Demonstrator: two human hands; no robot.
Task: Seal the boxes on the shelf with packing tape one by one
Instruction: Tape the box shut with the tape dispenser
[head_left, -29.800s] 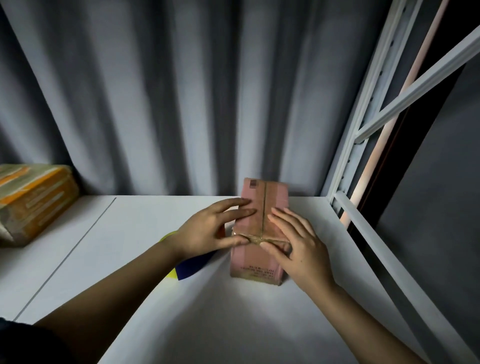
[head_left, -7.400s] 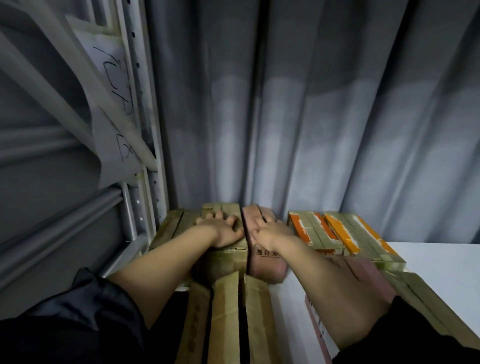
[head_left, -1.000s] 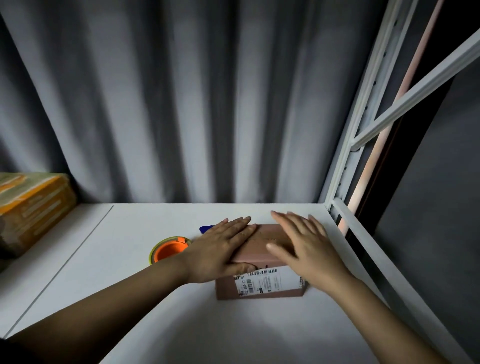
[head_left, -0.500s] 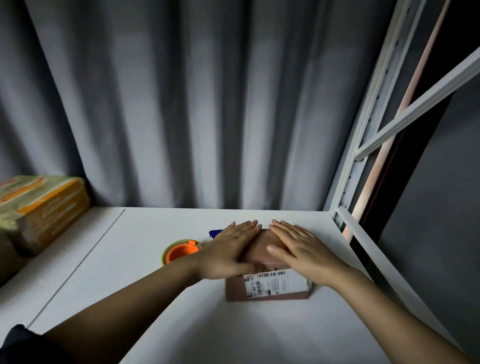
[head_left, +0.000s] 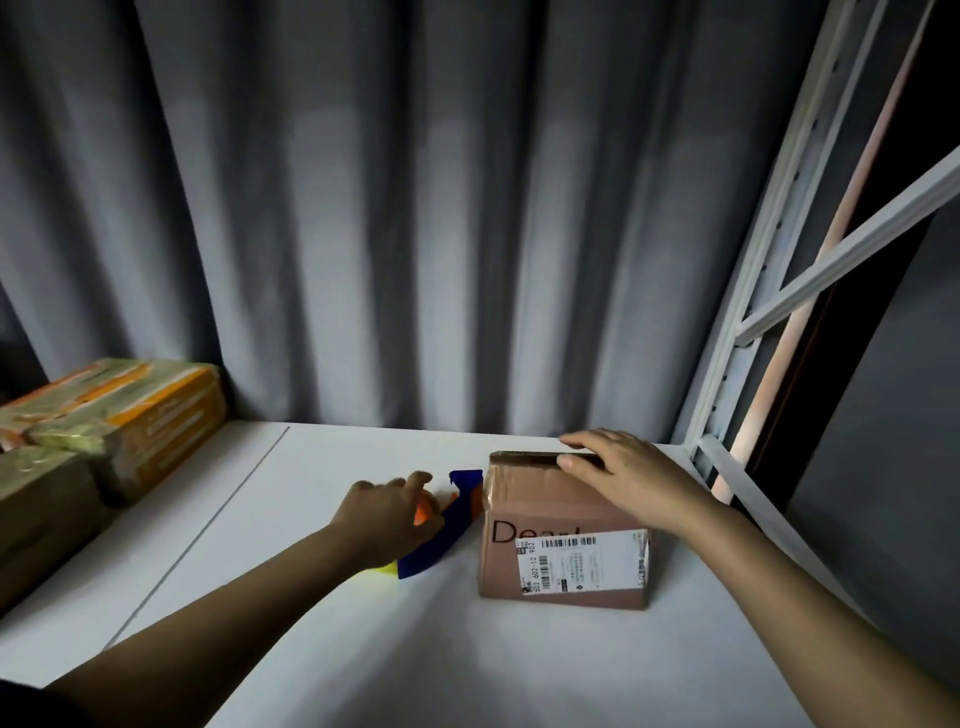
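A brown cardboard box (head_left: 563, 519) with a white shipping label and the printed word "Dear" lies on the white shelf (head_left: 467, 649), right of centre. My right hand (head_left: 623, 475) rests on its far top edge, thumb against the flap. Left of the box lies a tape dispenser (head_left: 447, 519) with a blue frame and an orange and yellow roll. My left hand (head_left: 387, 514) covers its roll, fingers curled over it; whether they grip it is hidden.
Several tape-wrapped boxes (head_left: 119, 410) with orange stripes are stacked at the shelf's left end. A grey curtain (head_left: 415, 208) hangs behind. The white metal shelf upright and rails (head_left: 748, 332) stand at the right.
My left hand left the box top and moved left onto the tape dispenser. My right hand slid to the box's far edge, uncovering the top.
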